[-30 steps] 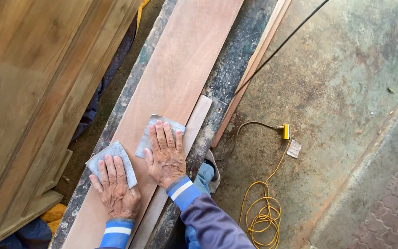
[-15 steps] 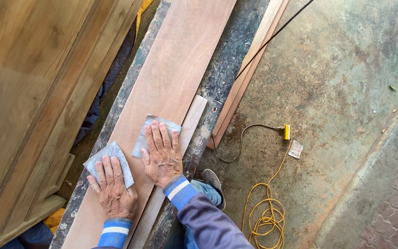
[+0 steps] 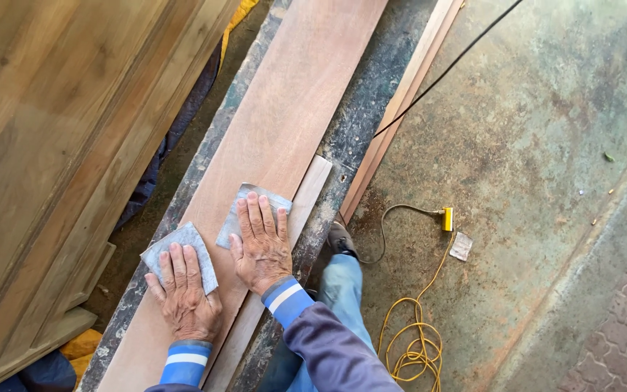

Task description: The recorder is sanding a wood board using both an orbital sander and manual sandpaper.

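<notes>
A long reddish wooden plank (image 3: 292, 109) lies on a dark, paint-stained workbench (image 3: 361, 116), running from bottom left to top. My left hand (image 3: 183, 294) presses flat on a grey sheet of sandpaper (image 3: 172, 243) at the plank's left edge. My right hand (image 3: 263, 243) presses flat on a second grey sandpaper sheet (image 3: 244, 199) nearer the plank's right edge. A narrow pale strip of wood (image 3: 313, 185) lies beside the plank, under my right wrist. Both sleeves are blue with white-striped cuffs.
A large wooden cabinet panel (image 3: 59, 145) stands at the left. Thin laths (image 3: 408, 94) lean along the bench's right side. On the concrete floor lie a coiled yellow cord (image 3: 415, 341) with a yellow plug (image 3: 447, 218), a black cable (image 3: 459, 62) and a paper scrap (image 3: 462, 246). My jeans leg and shoe (image 3: 341, 239) show below.
Both hands stay flat on their sandpaper sheets, having shifted slightly back and forth along the plank. My leg and shoe have stepped forward beside the bench.
</notes>
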